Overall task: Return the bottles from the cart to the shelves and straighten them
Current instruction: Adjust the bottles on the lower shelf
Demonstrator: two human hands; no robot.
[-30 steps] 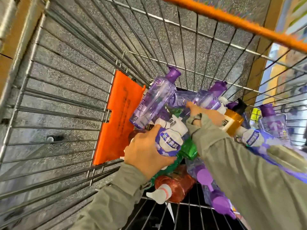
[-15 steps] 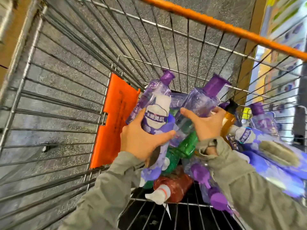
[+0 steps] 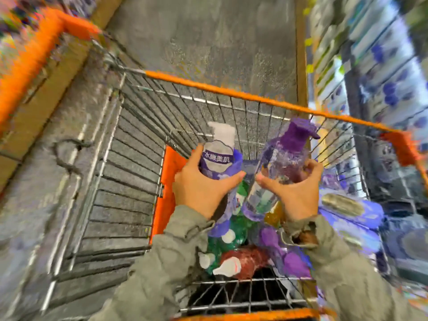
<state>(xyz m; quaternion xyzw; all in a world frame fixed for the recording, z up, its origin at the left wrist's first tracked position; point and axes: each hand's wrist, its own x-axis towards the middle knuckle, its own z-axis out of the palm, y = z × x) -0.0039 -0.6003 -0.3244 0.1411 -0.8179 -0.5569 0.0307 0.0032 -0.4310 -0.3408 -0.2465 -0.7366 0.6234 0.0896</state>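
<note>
The left hand [image 3: 203, 191] is curled round a white-pump bottle [image 3: 217, 156] with a purple-and-white label, thumb on its left side and fingers wrapped across its front, holding it upright above the cart's load. Just beside it, the right hand [image 3: 298, 193] grips a clear purple bottle [image 3: 284, 163] with a purple pump top, also upright. Both bottles are held inside the wire shopping cart [image 3: 139, 181], below its orange rim. An orange flap [image 3: 170, 188] stands against the cart's left wall. Under the hands lies a pile of bottles: a green bottle [image 3: 238, 225], a reddish bottle [image 3: 250, 260] with a white cap, and purple caps. Blurred shelves [image 3: 382, 66] rise at the right.
</note>
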